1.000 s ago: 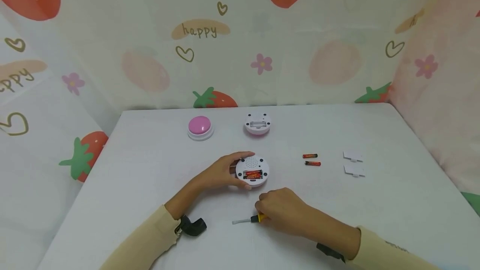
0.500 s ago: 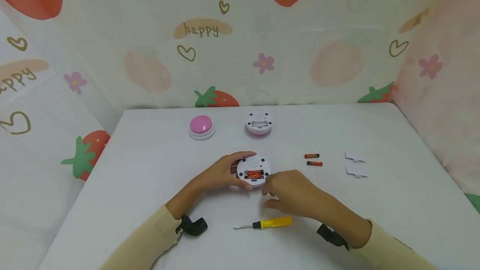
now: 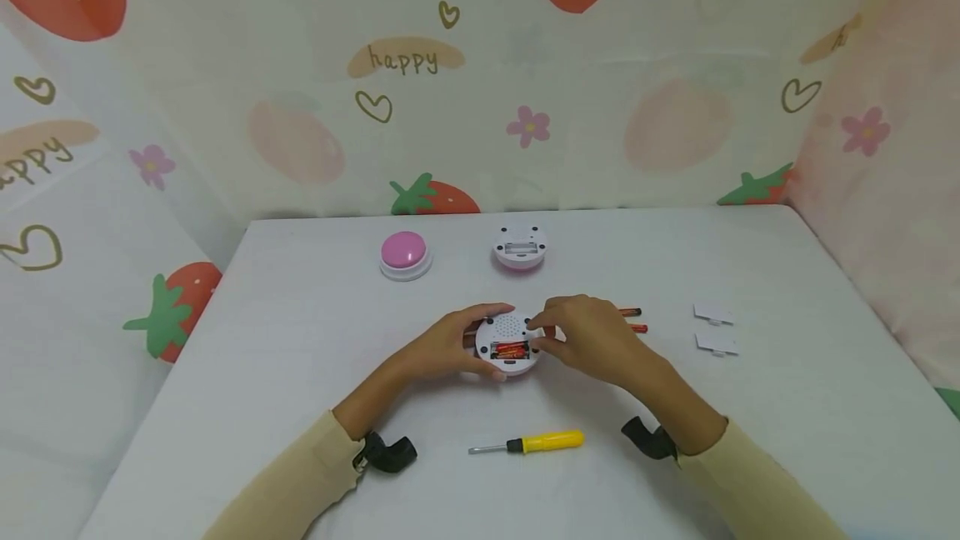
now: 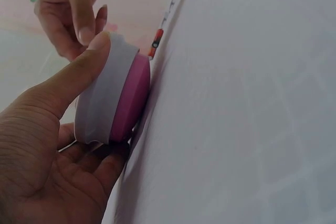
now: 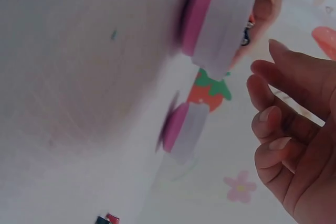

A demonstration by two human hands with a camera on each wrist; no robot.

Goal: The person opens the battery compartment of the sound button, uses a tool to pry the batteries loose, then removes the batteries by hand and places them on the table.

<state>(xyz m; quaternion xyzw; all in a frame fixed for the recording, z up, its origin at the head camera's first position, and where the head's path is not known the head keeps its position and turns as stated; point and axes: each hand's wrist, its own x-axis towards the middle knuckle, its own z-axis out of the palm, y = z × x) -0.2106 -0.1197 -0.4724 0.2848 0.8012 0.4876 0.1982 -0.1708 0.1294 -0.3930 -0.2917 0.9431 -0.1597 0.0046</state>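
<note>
Three pink-and-white buttons (image 3: 507, 326) — one within curled left fingers (image 4: 81, 74), right fingers (image 5: 307, 74) half-bent and empty — two covers (image 3: 717, 344), one screwdriver (image 3: 551, 441)

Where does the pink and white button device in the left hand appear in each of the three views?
Head: the button device is just below and right of centre, battery side showing.
Left wrist: the button device is left of centre, seen from its side.
Right wrist: the button device is at the top, right of centre, also from its side.
Shared landmark: the right hand, visible in all three.
</note>
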